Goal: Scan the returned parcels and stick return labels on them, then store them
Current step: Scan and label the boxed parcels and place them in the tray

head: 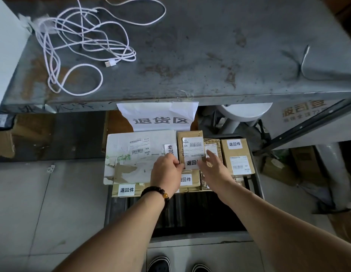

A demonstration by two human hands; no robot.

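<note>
A: Brown, small cardboard parcel [191, 152], standing among others in the black slatted crate [190, 214] on the floor. White return label [192, 162] is already on its upper face, below the shipping barcode. Judged stage: storing.

B: Hands?

A: Left hand [166, 171] has its fingers curled and pinches the parcel's lower left corner. Right hand [212, 169] is spread, fingers straight, at the parcel's right edge. Whether it touches, I cannot tell.

B: Why that split?

A: Probably the pinch carries and steers, while the flat hand guides the parcel into its slot. The slot is narrow: large white flat carton [131, 160] just beside it on the left, taped brown parcels and a tan box [237, 156] on the right.

B: Why face up?

A: Every visible parcel shows its label upward, so I judge it is for reading at a glance.

B: Why this crate?

A: White paper sign [159, 118] hangs taped from the edge of the grey metal surface [210, 55] directly above it. Likely it marks the returns area.

B: Anything else?

A: Tangled white cable [82, 42] lies on the surface, well apart from the hands.
</note>
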